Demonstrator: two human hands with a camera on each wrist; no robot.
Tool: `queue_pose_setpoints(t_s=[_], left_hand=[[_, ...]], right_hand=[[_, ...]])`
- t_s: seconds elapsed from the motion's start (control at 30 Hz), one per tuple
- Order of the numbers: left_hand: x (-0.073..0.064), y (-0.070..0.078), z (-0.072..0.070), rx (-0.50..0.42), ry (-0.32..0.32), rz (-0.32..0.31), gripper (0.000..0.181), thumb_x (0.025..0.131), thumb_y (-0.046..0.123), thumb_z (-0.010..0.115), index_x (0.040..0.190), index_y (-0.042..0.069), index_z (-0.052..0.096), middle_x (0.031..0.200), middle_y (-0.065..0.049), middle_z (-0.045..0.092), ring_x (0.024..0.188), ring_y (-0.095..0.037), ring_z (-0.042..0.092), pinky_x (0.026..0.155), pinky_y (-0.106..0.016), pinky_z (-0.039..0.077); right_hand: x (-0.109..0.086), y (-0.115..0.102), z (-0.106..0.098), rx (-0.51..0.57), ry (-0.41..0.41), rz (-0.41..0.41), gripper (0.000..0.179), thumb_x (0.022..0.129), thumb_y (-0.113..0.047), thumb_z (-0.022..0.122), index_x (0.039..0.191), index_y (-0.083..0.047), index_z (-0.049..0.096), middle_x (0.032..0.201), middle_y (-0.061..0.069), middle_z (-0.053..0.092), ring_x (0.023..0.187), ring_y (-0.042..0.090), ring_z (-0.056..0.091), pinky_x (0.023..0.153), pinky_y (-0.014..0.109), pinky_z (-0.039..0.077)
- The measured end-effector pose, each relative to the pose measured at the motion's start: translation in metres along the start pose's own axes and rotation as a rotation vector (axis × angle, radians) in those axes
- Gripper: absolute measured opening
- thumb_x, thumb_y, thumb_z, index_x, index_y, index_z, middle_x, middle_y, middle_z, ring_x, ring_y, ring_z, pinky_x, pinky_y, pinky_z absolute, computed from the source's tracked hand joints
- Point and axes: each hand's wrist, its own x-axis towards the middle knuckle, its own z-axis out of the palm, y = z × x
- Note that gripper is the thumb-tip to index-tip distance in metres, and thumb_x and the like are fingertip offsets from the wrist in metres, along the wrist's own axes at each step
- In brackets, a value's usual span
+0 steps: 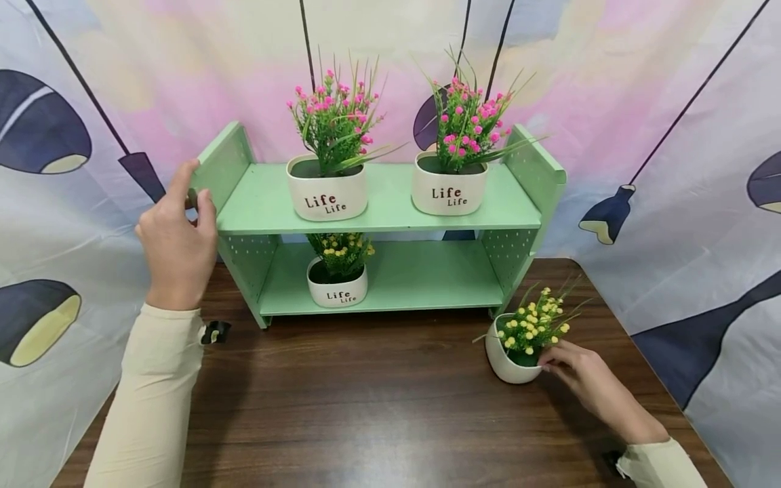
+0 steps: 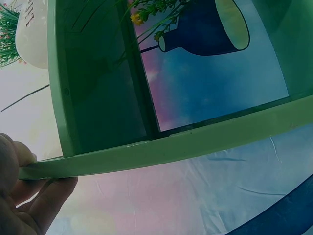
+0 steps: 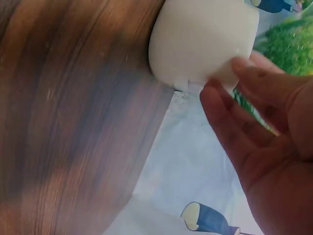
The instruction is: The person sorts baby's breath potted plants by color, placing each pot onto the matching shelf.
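My left hand (image 1: pixel 179 240) pinches the front edge of the left side panel of a green two-tier shelf (image 1: pixel 390 220); in the left wrist view thumb and fingers (image 2: pixel 51 198) lie on opposite faces of the panel. At the right, my right hand (image 1: pixel 594 386) grips the rim of a white flowerpot (image 1: pixel 511 362) with yellow artificial flowers (image 1: pixel 537 322). This pot is tilted, in front of the shelf's right end. In the right wrist view the thumb lies against the white pot wall (image 3: pixel 200 41), while the other fingers are partly hidden behind the rim.
Two white pots with pink flowers, a left one (image 1: pixel 326 196) and a right one (image 1: pixel 449 193), stand on the upper tier. A smaller pot with yellow flowers (image 1: pixel 337 291) is on the lower tier. Beneath is a brown wooden table (image 1: pixel 342 400), with a printed curtain (image 1: pixel 689 224) around it.
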Motion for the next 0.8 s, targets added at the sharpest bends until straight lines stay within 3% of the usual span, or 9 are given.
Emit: queue_pose_setpoints(t_s=[0.13,0.3,0.57,0.67,0.8], left_hand=[[0.001,0.0,-0.001,-0.004,-0.01,-0.008,0.038,0.108,0.017,0.057,0.145,0.015,0.063,0.105,-0.027,0.076,0.066,-0.047,0.058,0.069,-0.049,0.03],[0.001,0.0,-0.002,-0.009,-0.02,-0.021,0.038,0.108,0.016,0.057,0.145,0.015,0.062,0.106,-0.027,0.076,0.072,-0.05,0.061,0.072,-0.05,0.03],[0.0,0.0,-0.002,-0.007,-0.011,-0.008,0.038,0.108,0.015,0.057,0.145,0.015,0.062,0.108,-0.027,0.076,0.07,-0.051,0.063,0.071,-0.054,0.034],[0.0,0.001,-0.002,-0.011,-0.011,-0.007,0.038,0.108,0.016,0.057,0.145,0.015,0.062,0.11,-0.027,0.076,0.07,-0.051,0.063,0.071,-0.055,0.034],[0.0,0.001,-0.003,-0.016,-0.017,-0.017,0.038,0.108,0.016,0.057,0.145,0.016,0.062,0.11,-0.027,0.076,0.072,-0.051,0.063,0.072,-0.052,0.032]], right_hand=[[0.002,-0.006,0.006,0.067,-0.001,-0.075,0.034,0.078,0.009,0.083,0.095,-0.019,0.075,0.096,-0.004,0.073,0.086,0.014,0.072,0.08,0.009,0.049],[0.007,-0.022,0.016,0.094,-0.014,-0.105,0.04,0.074,0.013,0.084,0.097,-0.018,0.076,0.098,-0.006,0.073,0.088,0.012,0.072,0.082,0.009,0.05],[0.022,-0.056,0.04,0.11,-0.021,-0.077,0.033,0.08,0.007,0.085,0.098,-0.018,0.074,0.095,-0.012,0.069,0.082,-0.002,0.063,0.073,0.01,0.047],[0.026,-0.067,0.051,0.097,-0.003,-0.071,0.032,0.081,0.006,0.086,0.1,-0.017,0.074,0.099,-0.012,0.068,0.084,-0.001,0.064,0.074,0.01,0.048],[0.028,-0.075,0.06,0.121,0.015,-0.085,0.039,0.078,0.007,0.087,0.111,-0.009,0.074,0.113,0.0,0.068,0.091,0.008,0.068,0.079,0.015,0.053]])
